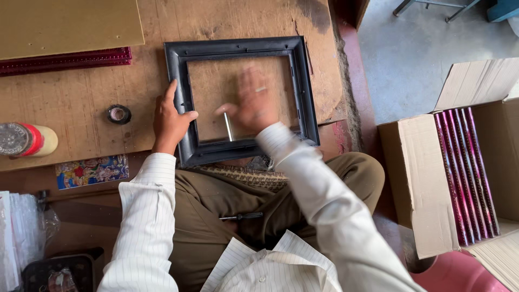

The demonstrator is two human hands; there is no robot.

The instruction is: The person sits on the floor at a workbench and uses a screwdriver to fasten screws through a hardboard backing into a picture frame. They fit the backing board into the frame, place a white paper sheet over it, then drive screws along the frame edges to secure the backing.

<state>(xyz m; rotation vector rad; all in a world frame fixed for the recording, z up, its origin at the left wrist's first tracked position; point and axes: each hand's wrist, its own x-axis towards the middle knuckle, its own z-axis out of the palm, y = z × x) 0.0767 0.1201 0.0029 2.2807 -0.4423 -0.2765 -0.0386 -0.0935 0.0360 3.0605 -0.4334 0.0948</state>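
Observation:
A black picture frame (303, 86) lies face down on the wooden work board (81, 103), its near edge over my lap. My left hand (170, 121) holds the frame's near left corner, thumb on the inner edge. My right hand (253, 103) is blurred over the frame's opening, fingers spread, with a thin metal tool (228, 127) under the palm; whether the hand grips the tool is unclear. A screwdriver (241, 216) rests on my lap.
A roll of black tape (119, 114) and a red-capped bottle (27, 139) lie at the left. A colourful picture card (92, 171) sits at the board's near edge. A yellow board (67, 24) covers red frames. An open cardboard box (416, 184) of pink frames (467, 173) stands at the right.

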